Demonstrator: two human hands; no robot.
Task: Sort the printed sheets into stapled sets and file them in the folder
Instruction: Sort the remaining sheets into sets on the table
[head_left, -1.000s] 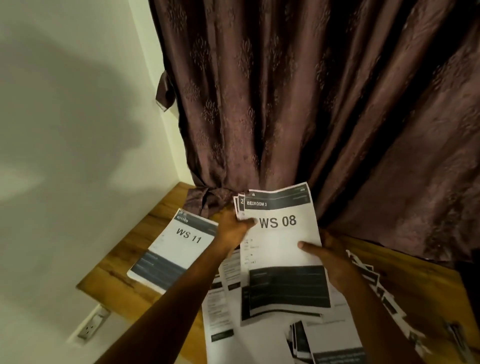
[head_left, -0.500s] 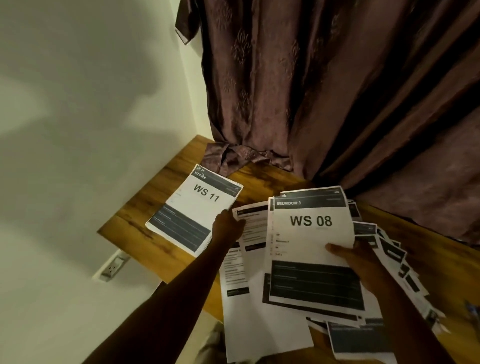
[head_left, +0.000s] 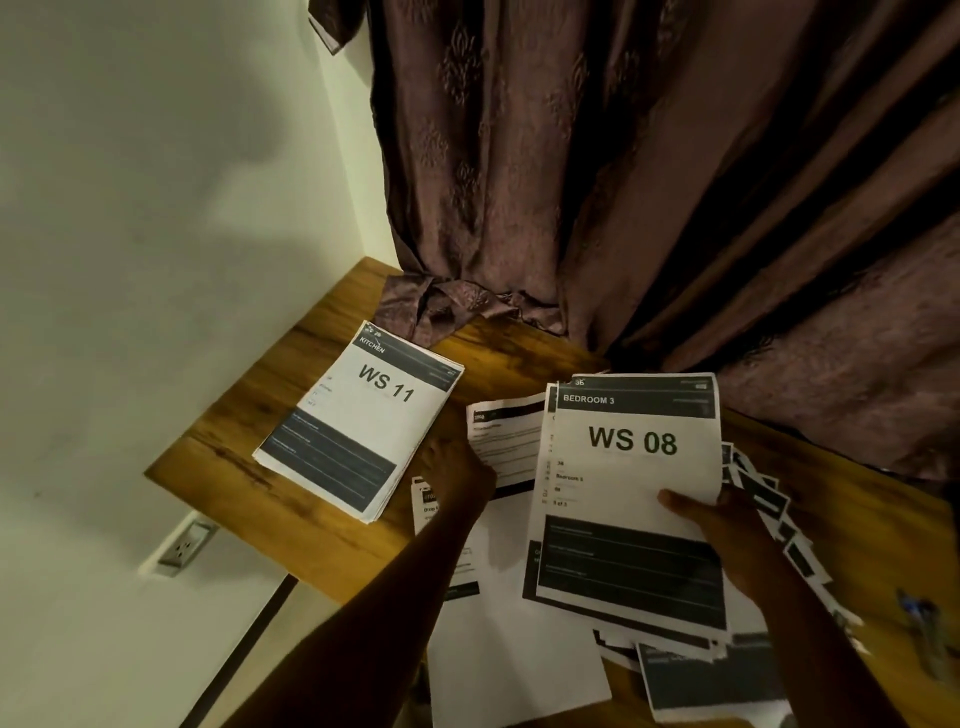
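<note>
My right hand (head_left: 727, 525) grips a small bundle of printed sheets whose top page reads "BEDROOM 3, WS 08" (head_left: 631, 467), thumb on its face, held just above the desk. My left hand (head_left: 457, 473) holds the lower edge of a curled sheet (head_left: 506, 434) to the left of that bundle. A squared stack headed "KITCHEN, WS 11" (head_left: 358, 421) lies on the wooden desk (head_left: 291, 525) at the left. More loose sheets (head_left: 514, 649) lie under both hands. No folder is in view.
A fan of overlapping sheets (head_left: 769, 499) spreads to the right of my right hand. A brown curtain (head_left: 623, 182) hangs behind the desk, its hem bunched on the far corner. A wall socket (head_left: 187, 543) sits below the desk's left edge. A blurred bluish object (head_left: 924, 623) lies at far right.
The view tilted down and right. My left hand let go of the WS 08 bundle's top corner and now holds a separate curled sheet to its left. My right hand still holds the bundle.
</note>
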